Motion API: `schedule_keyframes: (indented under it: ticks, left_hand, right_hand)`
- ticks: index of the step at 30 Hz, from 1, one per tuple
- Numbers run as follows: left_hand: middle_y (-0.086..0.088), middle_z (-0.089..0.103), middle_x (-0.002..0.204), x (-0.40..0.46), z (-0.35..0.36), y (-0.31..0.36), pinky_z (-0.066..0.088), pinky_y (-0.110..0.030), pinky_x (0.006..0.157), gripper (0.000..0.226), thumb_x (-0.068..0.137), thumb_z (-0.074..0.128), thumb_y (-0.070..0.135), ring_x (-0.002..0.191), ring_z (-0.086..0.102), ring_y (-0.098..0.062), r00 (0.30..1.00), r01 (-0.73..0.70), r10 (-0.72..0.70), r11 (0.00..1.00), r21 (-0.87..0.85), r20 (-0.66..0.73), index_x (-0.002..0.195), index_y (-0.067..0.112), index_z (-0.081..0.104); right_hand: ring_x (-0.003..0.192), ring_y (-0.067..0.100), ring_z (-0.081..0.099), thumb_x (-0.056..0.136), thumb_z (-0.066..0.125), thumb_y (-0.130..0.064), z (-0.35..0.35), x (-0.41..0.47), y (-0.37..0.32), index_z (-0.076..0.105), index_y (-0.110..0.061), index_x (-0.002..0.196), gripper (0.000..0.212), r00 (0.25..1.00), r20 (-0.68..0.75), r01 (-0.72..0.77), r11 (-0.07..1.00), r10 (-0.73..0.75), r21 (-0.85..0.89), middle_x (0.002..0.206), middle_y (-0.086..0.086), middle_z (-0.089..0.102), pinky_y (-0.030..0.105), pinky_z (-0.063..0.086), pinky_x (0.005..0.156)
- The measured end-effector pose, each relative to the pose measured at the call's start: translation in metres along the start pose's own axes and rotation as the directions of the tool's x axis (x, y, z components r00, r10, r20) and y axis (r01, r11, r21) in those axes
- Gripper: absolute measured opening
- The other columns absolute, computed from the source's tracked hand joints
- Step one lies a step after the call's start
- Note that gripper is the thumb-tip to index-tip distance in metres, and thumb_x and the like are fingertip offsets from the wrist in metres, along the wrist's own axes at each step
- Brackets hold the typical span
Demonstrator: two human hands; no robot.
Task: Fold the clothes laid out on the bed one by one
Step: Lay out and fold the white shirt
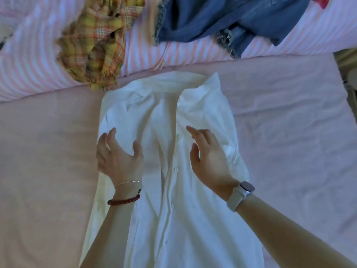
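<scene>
A white button-up shirt [170,190] lies front side up on the pink bed sheet [42,171], collar at the far end, with both sides folded inward. My left hand [117,157] hovers over the shirt's left side, fingers spread, holding nothing. Over the right chest, just right of the button line, my right hand [207,155] is open with the fingers stretched forward. A crumpled yellow plaid garment [96,49] and blue denim jeans [222,18] lie farther back.
A pink-and-white striped duvet [29,70] is bunched along the far side under the plaid garment and the jeans. The bed's right edge [345,78] shows at the upper right. Flat sheet extends on both sides of the shirt.
</scene>
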State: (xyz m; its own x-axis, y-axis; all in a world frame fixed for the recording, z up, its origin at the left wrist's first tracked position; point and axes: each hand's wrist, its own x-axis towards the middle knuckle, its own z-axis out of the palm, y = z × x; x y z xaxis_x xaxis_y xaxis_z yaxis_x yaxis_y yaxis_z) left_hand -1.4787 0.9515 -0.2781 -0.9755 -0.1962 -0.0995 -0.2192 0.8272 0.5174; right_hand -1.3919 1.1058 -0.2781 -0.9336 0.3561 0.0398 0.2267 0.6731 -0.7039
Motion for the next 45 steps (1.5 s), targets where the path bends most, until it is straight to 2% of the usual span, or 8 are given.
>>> schedule_keyframes:
  ticks: [5,10,15,20,27,33,37,45]
  left_hand:
    - [-0.011,0.046,0.132,-0.048,-0.038,-0.1,0.033,-0.044,0.1,0.079,0.081,0.068,0.027,0.125,0.039,-0.032,0.885,0.424,-0.419,0.905,0.022,0.205,0.145,0.012,0.024]
    - [-0.02,0.064,0.097,-0.074,-0.057,-0.112,0.036,-0.028,0.067,0.023,0.09,0.056,0.011,0.086,0.06,-0.037,0.97,0.002,0.002,1.0,-0.014,0.245,0.107,-0.003,0.058]
    - [0.005,0.061,0.121,-0.114,-0.073,-0.098,0.045,-0.031,0.094,0.033,0.091,0.056,0.033,0.108,0.058,-0.013,0.362,-0.44,0.375,0.876,-0.199,0.853,0.122,0.025,0.06]
    - [-0.008,0.056,0.123,-0.1,-0.087,-0.146,0.04,-0.035,0.092,0.046,0.084,0.065,0.02,0.113,0.051,-0.028,0.944,-0.088,0.108,0.993,-0.075,0.313,0.128,0.011,0.052]
    - [-0.014,0.056,0.075,-0.102,-0.083,-0.167,0.041,-0.035,0.063,0.023,0.088,0.055,0.015,0.081,0.058,-0.039,0.932,-0.014,-0.005,0.999,0.05,0.361,0.108,0.002,0.059]
    - [-0.005,0.06,0.069,-0.131,-0.103,-0.147,0.045,-0.023,0.041,0.028,0.082,0.047,0.018,0.045,0.055,-0.025,0.655,-0.608,0.65,0.756,-0.243,0.385,0.101,0.018,0.068]
    - [-0.002,0.062,0.077,-0.145,-0.1,-0.155,0.042,-0.021,0.044,0.027,0.077,0.065,0.007,0.049,0.057,-0.022,0.618,-0.607,0.665,0.742,-0.284,0.419,0.1,0.017,0.054]
    - [0.004,0.067,0.082,-0.146,-0.112,-0.182,0.039,-0.018,0.054,0.014,0.084,0.053,0.021,0.053,0.057,-0.016,0.673,-0.697,0.692,0.712,-0.091,0.261,0.097,0.023,0.051]
  right_hand:
    - [0.093,0.017,0.058,0.092,0.044,-0.002,0.043,-0.086,-0.03,0.052,-0.01,0.129,0.038,0.937,0.277,-0.271,0.945,0.215,0.182,0.113,0.004,0.055,0.026,0.05,0.077]
    - [0.084,0.007,0.058,0.097,0.044,-0.016,0.058,-0.097,-0.055,0.055,-0.018,0.122,0.027,0.846,0.401,-0.501,0.777,0.35,0.38,0.103,-0.001,0.062,0.008,0.045,0.072]
    - [0.088,0.011,0.061,0.099,0.04,-0.023,0.046,-0.062,-0.067,0.051,-0.017,0.121,0.026,0.727,0.262,-0.622,0.446,0.635,0.644,0.103,-0.001,0.062,0.025,0.049,0.081]
    - [0.088,0.007,0.052,0.096,0.045,-0.013,0.046,-0.07,-0.067,0.047,-0.011,0.13,0.034,0.851,0.072,-0.512,0.792,0.52,0.332,0.115,0.004,0.053,0.015,0.039,0.077]
    - [0.079,0.008,0.054,0.095,0.05,-0.019,0.083,-0.095,-0.101,0.055,-0.01,0.122,0.029,0.85,0.388,-0.465,0.855,0.357,0.231,0.098,-0.001,0.059,0.009,0.04,0.071]
    - [0.083,0.008,0.059,0.08,0.065,-0.05,0.086,-0.073,-0.113,0.03,-0.022,0.14,0.075,0.355,0.818,-0.724,0.686,0.452,-0.065,0.101,-0.004,0.057,0.022,0.051,0.061]
    - [0.07,0.022,0.057,0.087,0.052,-0.009,0.101,-0.069,-0.115,0.049,-0.005,0.115,0.029,0.515,0.706,-0.559,0.815,0.486,-0.153,0.083,0.006,0.054,0.029,0.051,0.058]
    - [0.064,0.014,0.059,0.091,0.051,-0.009,0.033,-0.065,-0.068,0.066,-0.019,0.074,0.025,0.697,0.427,-0.652,0.26,0.576,0.713,0.07,0.001,0.061,0.026,0.053,0.059]
